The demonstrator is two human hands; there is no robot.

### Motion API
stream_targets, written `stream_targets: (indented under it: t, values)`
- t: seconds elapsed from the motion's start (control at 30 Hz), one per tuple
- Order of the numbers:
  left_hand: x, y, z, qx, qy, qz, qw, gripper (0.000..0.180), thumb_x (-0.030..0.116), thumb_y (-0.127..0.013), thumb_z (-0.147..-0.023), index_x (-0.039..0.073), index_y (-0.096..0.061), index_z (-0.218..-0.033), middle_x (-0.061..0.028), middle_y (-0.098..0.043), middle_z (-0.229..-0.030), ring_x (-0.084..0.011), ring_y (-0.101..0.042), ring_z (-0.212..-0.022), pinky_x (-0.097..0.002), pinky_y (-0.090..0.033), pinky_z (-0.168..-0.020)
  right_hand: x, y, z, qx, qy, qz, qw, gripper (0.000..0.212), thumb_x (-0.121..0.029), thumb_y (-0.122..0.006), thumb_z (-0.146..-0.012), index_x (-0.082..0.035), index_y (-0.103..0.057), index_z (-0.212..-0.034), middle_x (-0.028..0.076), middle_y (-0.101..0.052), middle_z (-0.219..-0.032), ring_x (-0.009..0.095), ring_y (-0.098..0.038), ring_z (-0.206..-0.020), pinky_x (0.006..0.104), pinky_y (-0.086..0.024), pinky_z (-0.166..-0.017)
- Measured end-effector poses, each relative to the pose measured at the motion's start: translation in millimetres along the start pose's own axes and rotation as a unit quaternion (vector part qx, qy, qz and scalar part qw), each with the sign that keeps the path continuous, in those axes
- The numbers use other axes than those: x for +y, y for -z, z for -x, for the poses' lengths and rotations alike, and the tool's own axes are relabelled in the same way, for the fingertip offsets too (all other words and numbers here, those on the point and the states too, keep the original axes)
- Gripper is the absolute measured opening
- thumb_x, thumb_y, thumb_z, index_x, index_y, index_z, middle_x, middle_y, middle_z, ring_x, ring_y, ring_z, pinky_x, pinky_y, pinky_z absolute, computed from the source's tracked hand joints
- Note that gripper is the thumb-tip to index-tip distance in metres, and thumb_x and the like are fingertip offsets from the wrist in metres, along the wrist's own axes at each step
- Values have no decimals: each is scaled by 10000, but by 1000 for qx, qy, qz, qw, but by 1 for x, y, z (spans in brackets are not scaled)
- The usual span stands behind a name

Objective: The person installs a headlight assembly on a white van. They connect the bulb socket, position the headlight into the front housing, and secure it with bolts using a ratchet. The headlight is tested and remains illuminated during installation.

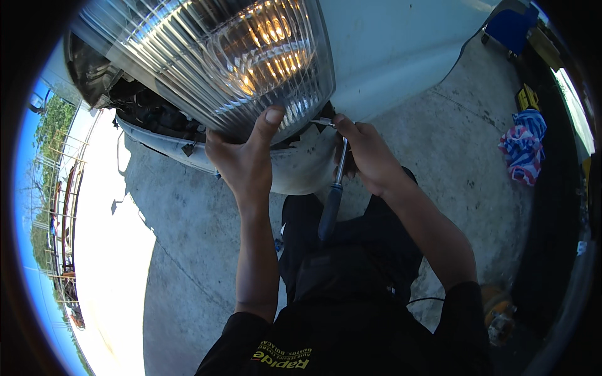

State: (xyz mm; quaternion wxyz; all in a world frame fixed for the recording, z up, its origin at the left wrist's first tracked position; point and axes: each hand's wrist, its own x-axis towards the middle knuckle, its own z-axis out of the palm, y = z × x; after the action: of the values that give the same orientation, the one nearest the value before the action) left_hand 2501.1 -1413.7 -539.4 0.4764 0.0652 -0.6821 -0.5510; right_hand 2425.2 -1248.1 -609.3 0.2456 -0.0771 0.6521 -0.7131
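A large ribbed clear headlight with an amber-lit part fills the upper middle, at the front corner of a pale car. My left hand is closed on its lower edge, thumb pressed against the lens and fingers hidden underneath. A small blue and silver piece shows beside that hand; I cannot tell what it is. At the headlight's lower right corner, my right hand grips a ratchet wrench. Its dark handle hangs downward, and a shiny metal end points left under my thumb, toward the gap by the headlight.
Below the headlight curves the pale bumper, with an open dark cavity to its left. The fender extends to the right. A striped cloth, a yellow box and a blue wheeled item stand on the concrete floor.
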Motion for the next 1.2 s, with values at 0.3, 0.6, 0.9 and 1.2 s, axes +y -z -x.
stream_targets:
  t: [0.3, 0.6, 0.9, 1.2]
  values:
    - [-2, 3, -2, 6, 18, -6, 1000, 594, 289, -984, -783, -112, -697, -1115, -171, -774, -993, -225, -762, -888, -349, -609, -867, 9, 1, 12, 95, 372, 466, 797, 363, -311, -532, -1137, 27, -523, -1004, 175, -602, -654, 299, -657, -557, 445, -499, -563]
    - [1, 3, -2, -14, 25, 14, 999, 615, 305, -991, -774, -100, -691, -1126, -166, -777, -995, -221, -771, -911, -351, -622, -852, 4, -13, 14, 73, 282, 273, 917, 478, -429, -501, -1143, 6, -540, -948, 104, -599, -661, 190, -610, -544, 364, -465, -530]
    - [8, 10, -4, -40, 56, -7, 998, 598, 319, -1002, -758, -66, -695, -1097, -136, -788, -982, -184, -775, -886, -325, -633, -814, 18, 2, -3, 25, 261, 303, 916, 440, -410, -519, -1137, 13, -546, -1019, 132, -643, -707, 232, -642, -550, 383, -506, -558]
    - [14, 18, -7, -58, 76, -25, 995, 692, 376, -994, -748, -74, -688, -1175, -165, -793, -1011, -221, -795, -923, -363, -652, -852, 32, 10, -10, 99, 318, 439, 834, 256, -224, -520, -1125, 27, -526, -1180, 210, -676, -791, 405, -693, -702, 487, -503, -646]
